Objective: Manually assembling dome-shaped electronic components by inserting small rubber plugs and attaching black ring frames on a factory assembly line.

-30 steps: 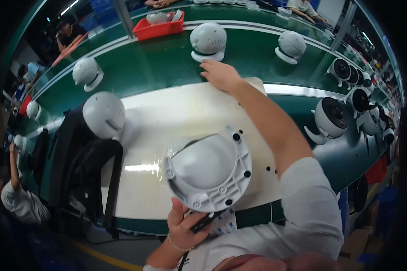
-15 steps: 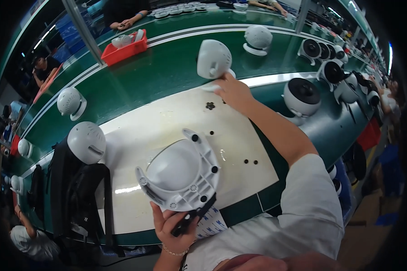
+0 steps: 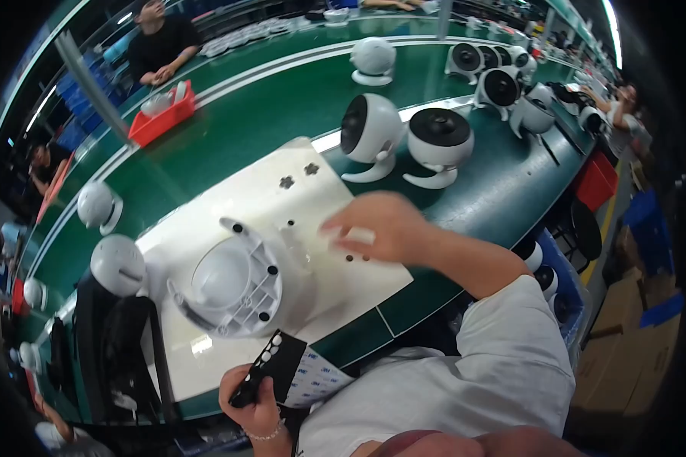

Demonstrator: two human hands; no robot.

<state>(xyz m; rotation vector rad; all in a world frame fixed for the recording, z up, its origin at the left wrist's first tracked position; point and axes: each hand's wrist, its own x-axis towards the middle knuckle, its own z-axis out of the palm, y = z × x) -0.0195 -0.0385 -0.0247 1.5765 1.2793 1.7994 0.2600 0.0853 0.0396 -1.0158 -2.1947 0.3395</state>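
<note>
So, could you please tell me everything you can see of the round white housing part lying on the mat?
The white housing is a dished, moulded shell that looks like plastic. Its hollow side faces up, showing ribs, a smooth bowl in the middle and dark round spots on lugs about its rim. It lies on the white mat at the near left of the green bench. Neither hand touches it; the left hand holds a black strip just below it.

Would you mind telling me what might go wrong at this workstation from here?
The white housing lies free on the white mat and touches neither hand, so it could get knocked. The right hand hovers above small black dots and might scatter them. The left hand pinches the black strip at one end; it may slip.
</note>
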